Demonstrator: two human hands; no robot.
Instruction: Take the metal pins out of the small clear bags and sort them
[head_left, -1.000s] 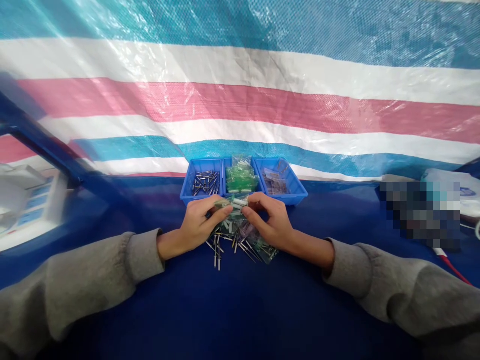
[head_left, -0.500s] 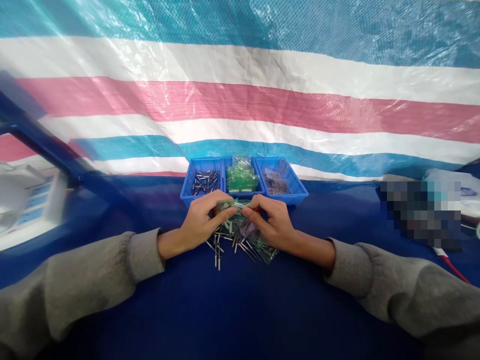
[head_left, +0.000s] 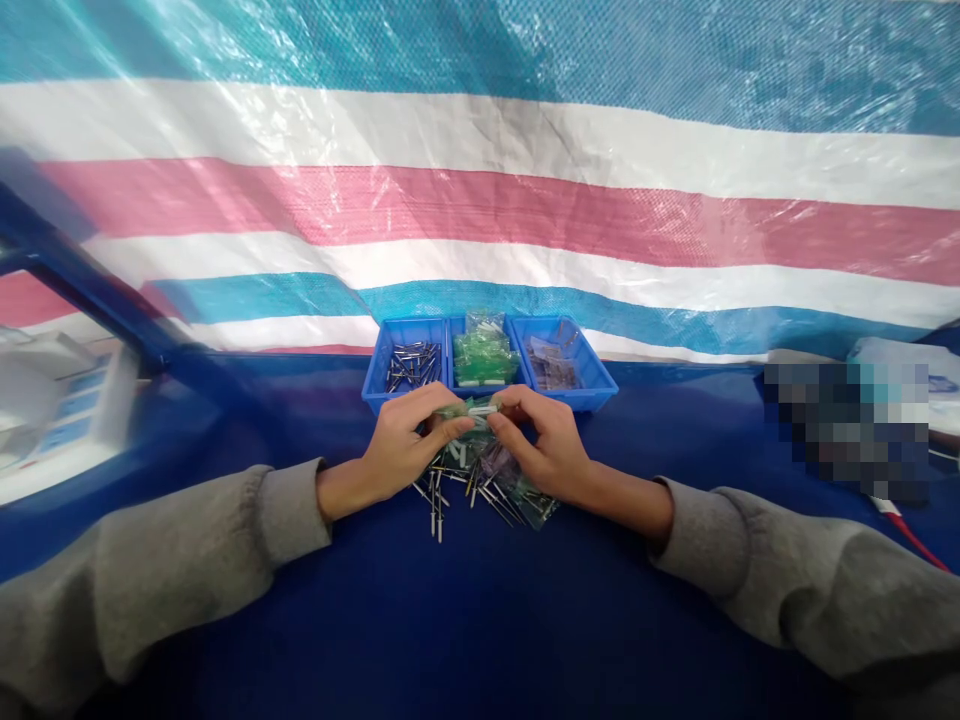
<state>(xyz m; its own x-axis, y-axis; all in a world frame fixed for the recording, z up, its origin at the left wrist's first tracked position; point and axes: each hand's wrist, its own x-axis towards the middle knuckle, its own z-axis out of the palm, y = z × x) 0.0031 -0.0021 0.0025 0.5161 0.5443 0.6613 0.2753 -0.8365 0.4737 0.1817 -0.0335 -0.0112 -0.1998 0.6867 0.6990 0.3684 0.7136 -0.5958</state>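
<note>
Between both hands is a small clear, greenish plastic bag [head_left: 482, 408] with white plug-like pieces in it. My left hand [head_left: 409, 440] pinches its left side between thumb and fingers. On the opposite side my right hand [head_left: 546, 440] grips it the same way, fingertips close to the left ones. Beneath the hands lies a loose pile of thin metal pins with pale ends, resembling pop rivets [head_left: 436, 515]. More small clear bags [head_left: 536, 505] lie among them, partly covered by my right hand.
Behind the hands three blue bins stand side by side: the left bin [head_left: 375, 385] has metal pins, the middle green-and-white bagged pieces [head_left: 486, 355], the right flat clear bags [head_left: 553, 362]. A white box [head_left: 90, 420] is at left. A red cable [head_left: 911, 535] lies at right.
The fingertips have drawn slightly apart at the bag, and more of its white pieces shows between them. The pile and bins have stayed in place.
</note>
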